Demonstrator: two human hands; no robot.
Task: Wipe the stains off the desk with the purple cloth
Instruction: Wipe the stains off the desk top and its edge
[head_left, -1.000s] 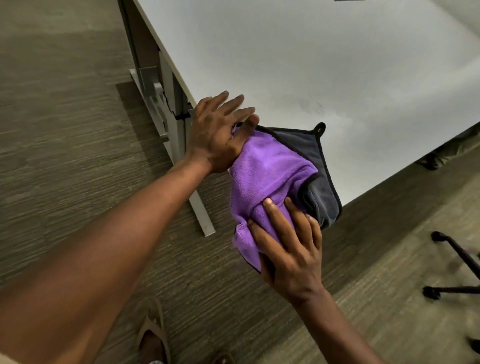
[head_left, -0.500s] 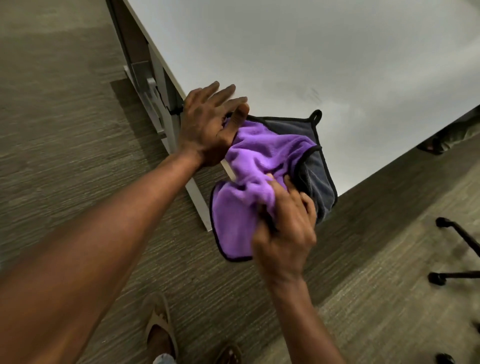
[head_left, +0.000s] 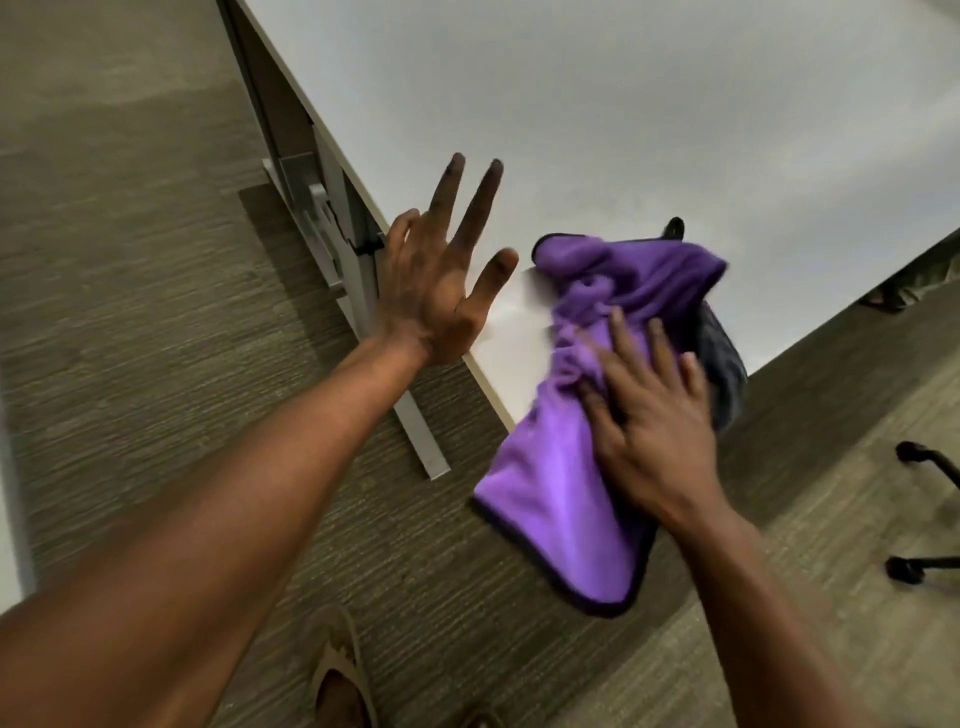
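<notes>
The purple cloth (head_left: 550, 478), grey on its back with a black hem, is bunched over the near corner of the white desk (head_left: 623, 104); its lower half hangs off the edge. My right hand (head_left: 649, 415) presses on the cloth with fingers stretched out. My left hand (head_left: 436, 291) hovers at the desk's left edge with fingers spread wide, holding nothing, a short gap left of the cloth. I can make out no clear stain on the desk top.
A grey metal desk leg (head_left: 337, 208) with a long foot stands under the left edge. A black chair base (head_left: 930, 467) sits on the carpet at right. My sandalled foot (head_left: 343, 686) is at the bottom.
My left hand has let go of the cloth's top corner and opened, lifting away to the left. My right hand went from gripping the bunched cloth to pressing on it.
</notes>
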